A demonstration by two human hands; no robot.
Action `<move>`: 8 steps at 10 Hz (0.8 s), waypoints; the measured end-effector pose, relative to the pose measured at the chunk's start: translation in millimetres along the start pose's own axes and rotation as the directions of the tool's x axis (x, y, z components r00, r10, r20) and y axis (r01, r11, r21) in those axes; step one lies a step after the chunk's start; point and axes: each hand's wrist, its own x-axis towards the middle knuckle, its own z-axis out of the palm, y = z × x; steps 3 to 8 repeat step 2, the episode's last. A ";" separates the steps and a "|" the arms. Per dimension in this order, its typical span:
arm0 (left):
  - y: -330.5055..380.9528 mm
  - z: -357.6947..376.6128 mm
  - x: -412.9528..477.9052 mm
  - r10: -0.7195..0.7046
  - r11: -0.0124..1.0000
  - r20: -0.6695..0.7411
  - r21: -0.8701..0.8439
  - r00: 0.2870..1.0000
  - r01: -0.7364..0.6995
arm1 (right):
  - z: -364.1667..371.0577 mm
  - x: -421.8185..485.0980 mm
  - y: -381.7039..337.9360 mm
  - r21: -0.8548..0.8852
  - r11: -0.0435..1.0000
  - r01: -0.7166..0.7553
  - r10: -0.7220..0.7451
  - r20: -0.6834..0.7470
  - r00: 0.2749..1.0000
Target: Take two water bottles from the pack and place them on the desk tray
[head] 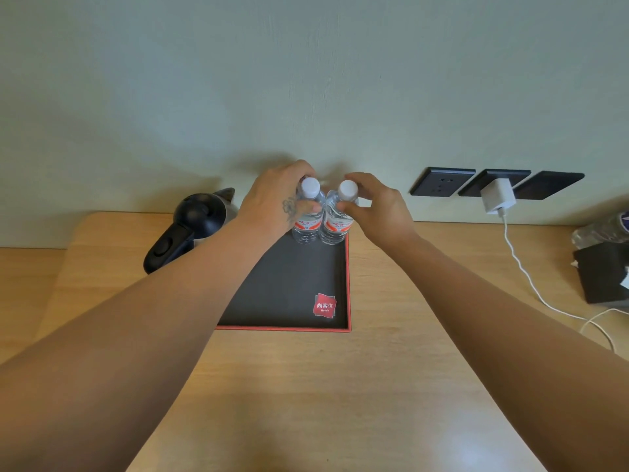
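Two clear water bottles with white caps and red labels stand upright side by side at the far right corner of the black desk tray (289,287), which has a red rim and a red logo. My left hand (275,199) wraps around the neck of the left bottle (308,226). My right hand (374,206) grips the neck of the right bottle (337,228) with its fingertips. The bottles touch each other. The pack is only partly visible at the far right edge.
A black and steel kettle (190,226) stands left of the tray, close to my left forearm. Wall sockets (442,182) hold a white charger (497,195) whose cable (531,281) trails over the wooden desk. A plastic-wrapped bottle pack (602,229) and a dark box (602,274) sit at the right edge.
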 end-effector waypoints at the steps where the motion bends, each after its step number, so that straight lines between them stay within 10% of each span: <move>1: 3.2 -10.5 -12.4 -0.029 0.998 -0.030 -0.052 0.999 0.028 | -12.1 -3.8 -6.8 -0.005 1.000 0.008 -0.008 0.011 1.000; 8: 9.1 -33.8 -25.4 -0.012 1.000 -0.096 -0.024 0.995 0.010 | -25.2 -10.6 -20.4 -0.039 0.998 0.055 -0.055 0.002 0.999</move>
